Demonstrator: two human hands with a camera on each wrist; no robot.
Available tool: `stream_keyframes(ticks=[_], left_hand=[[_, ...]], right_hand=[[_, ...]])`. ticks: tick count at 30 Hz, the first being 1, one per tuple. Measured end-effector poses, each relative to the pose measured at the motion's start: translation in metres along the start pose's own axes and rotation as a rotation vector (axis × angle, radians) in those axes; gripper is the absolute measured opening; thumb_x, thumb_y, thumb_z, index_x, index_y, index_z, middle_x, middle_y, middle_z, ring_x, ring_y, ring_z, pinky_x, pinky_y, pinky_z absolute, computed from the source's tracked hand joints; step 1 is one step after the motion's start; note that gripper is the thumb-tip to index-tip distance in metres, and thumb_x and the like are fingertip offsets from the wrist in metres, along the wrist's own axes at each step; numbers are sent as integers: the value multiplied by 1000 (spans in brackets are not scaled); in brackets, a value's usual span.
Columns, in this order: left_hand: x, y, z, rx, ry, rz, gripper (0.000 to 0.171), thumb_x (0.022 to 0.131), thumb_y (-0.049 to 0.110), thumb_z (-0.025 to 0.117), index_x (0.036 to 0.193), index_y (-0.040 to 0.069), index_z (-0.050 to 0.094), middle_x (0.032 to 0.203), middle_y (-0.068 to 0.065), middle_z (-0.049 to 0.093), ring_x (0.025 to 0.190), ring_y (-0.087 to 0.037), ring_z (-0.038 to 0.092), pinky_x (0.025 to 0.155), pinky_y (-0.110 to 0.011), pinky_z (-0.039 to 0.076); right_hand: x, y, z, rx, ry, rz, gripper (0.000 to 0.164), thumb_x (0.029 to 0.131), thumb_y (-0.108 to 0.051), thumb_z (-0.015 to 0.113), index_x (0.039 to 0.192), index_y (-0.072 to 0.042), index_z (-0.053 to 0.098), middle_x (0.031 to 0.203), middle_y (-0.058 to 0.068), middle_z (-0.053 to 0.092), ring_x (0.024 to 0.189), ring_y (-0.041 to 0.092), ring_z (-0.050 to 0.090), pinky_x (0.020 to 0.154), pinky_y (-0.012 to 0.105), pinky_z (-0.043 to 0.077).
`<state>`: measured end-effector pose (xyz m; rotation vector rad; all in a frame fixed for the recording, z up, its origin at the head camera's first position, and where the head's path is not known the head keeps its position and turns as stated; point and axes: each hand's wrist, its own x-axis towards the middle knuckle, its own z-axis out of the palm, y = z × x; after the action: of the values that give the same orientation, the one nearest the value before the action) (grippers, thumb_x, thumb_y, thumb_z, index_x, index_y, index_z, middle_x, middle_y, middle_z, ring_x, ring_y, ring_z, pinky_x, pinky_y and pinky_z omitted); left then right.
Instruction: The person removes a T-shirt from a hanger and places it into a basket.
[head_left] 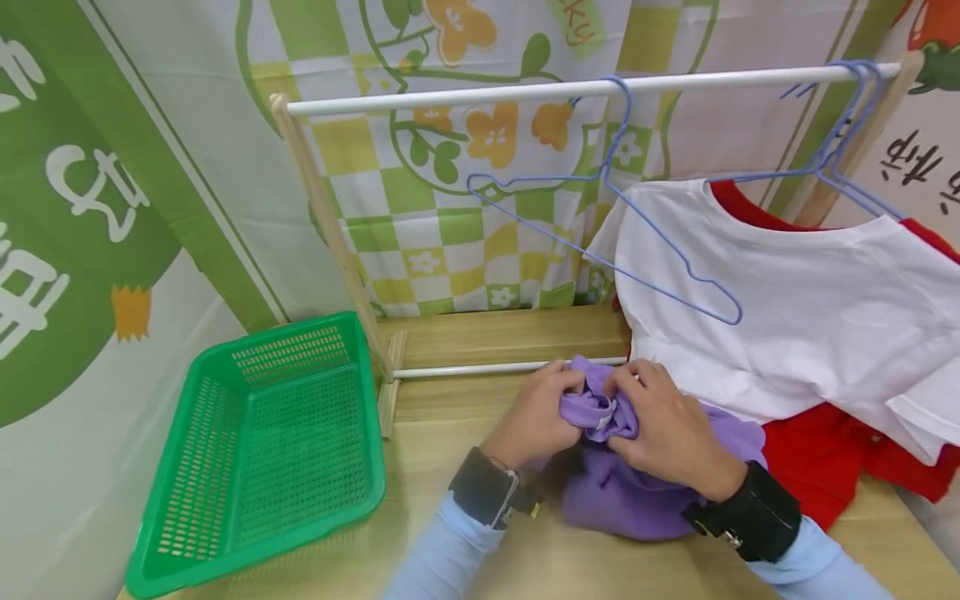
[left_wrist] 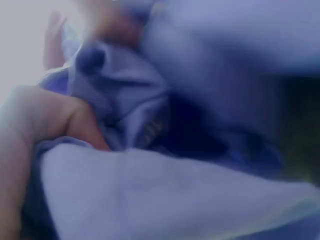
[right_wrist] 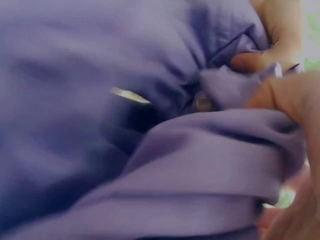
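Both hands hold a bunched purple shirt (head_left: 630, 492) over the table, its lower part spread below them. On the left side, my left hand (head_left: 543, 417) pinches the gathered cloth near what looks like a neckline with a pale label. Opposite it, my right hand (head_left: 671, 425) grips the same gathered part with thumb and fingers. The left wrist view shows folds of the purple shirt (left_wrist: 120, 95) between the fingers, partly blurred. In the right wrist view, a small round button (right_wrist: 202, 101) shows among the folds. Cloth hides some fingertips.
An unused blue hanger (head_left: 540, 177) hangs from the white rail (head_left: 465, 96) above the hands. At right, a white T-shirt (head_left: 750, 292) and red clothing (head_left: 813, 458) hang on other hangers. A green basket (head_left: 198, 433) stands on the wooden table (head_left: 450, 467) at left.
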<state>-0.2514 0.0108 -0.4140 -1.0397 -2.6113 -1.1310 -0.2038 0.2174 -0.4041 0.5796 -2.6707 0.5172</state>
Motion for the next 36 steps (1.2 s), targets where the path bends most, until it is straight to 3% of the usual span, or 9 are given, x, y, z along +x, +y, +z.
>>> stream_keyframes(ticks=[6, 14, 17, 21, 24, 26, 30, 33, 36], left_hand=[[11, 35, -49, -54, 163, 88, 30, 65, -6, 73, 84, 10, 56, 92, -6, 54, 82, -16, 51, 72, -23, 42], [23, 60, -133, 24, 445, 259, 24, 63, -9, 62, 79, 7, 52, 90, -10, 51, 81, -22, 51, 72, -29, 44], [23, 72, -170, 97, 540, 324, 21, 63, -10, 57, 78, 4, 52, 90, -14, 50, 82, -25, 52, 72, -31, 45], [16, 91, -221, 261, 673, 342, 16, 67, -10, 55, 78, 1, 53, 92, -17, 50, 84, -26, 52, 74, -32, 45], [8, 104, -256, 363, 803, 307, 11, 70, -9, 55, 77, -1, 53, 91, -3, 46, 84, -19, 48, 76, -30, 42], [6, 98, -281, 440, 907, 285, 6, 74, -5, 57, 75, 1, 56, 92, 0, 44, 84, -15, 45, 76, -30, 38], [13, 36, -339, 694, 1133, 320, 18, 79, 20, 67, 67, 26, 55, 95, 6, 48, 84, -9, 47, 75, -33, 38], [-4, 28, -349, 708, 1173, 261, 22, 80, 27, 69, 66, 23, 53, 93, 10, 45, 84, -7, 45, 76, -32, 38], [-32, 55, -321, 569, 1068, 125, 25, 83, 20, 71, 72, 4, 54, 90, 14, 36, 83, -8, 41, 78, -30, 35]], right_hand=[[44, -30, -34, 203, 229, -107, 31, 67, -4, 74, 94, -12, 62, 108, 9, 55, 93, 21, 58, 71, 35, 49], [113, -80, -64, 431, 413, -285, 19, 71, -1, 67, 86, -5, 57, 100, 16, 51, 93, 23, 53, 84, 29, 42], [143, -104, -77, 482, 466, -368, 16, 73, -3, 66, 85, -3, 54, 98, 18, 52, 92, 26, 52, 84, 32, 42], [185, -141, -93, 553, 525, -525, 17, 73, -1, 62, 85, 1, 51, 93, 15, 50, 91, 22, 49, 82, 30, 39], [214, -173, -104, 607, 574, -656, 17, 71, 2, 58, 85, 3, 49, 91, 7, 47, 91, 16, 46, 84, 28, 38], [230, -196, -110, 644, 593, -706, 15, 71, 2, 57, 85, 0, 50, 92, 1, 46, 93, 12, 45, 86, 26, 39], [250, -236, -112, 729, 588, -733, 19, 72, 3, 57, 85, -10, 51, 97, 0, 45, 96, 9, 44, 89, 24, 39], [253, -256, -96, 780, 532, -687, 22, 72, 6, 57, 87, -10, 51, 99, 5, 47, 99, 11, 46, 89, 23, 40], [248, -259, -64, 784, 427, -600, 25, 72, 9, 57, 90, -6, 50, 103, 10, 47, 101, 17, 47, 88, 23, 43]])
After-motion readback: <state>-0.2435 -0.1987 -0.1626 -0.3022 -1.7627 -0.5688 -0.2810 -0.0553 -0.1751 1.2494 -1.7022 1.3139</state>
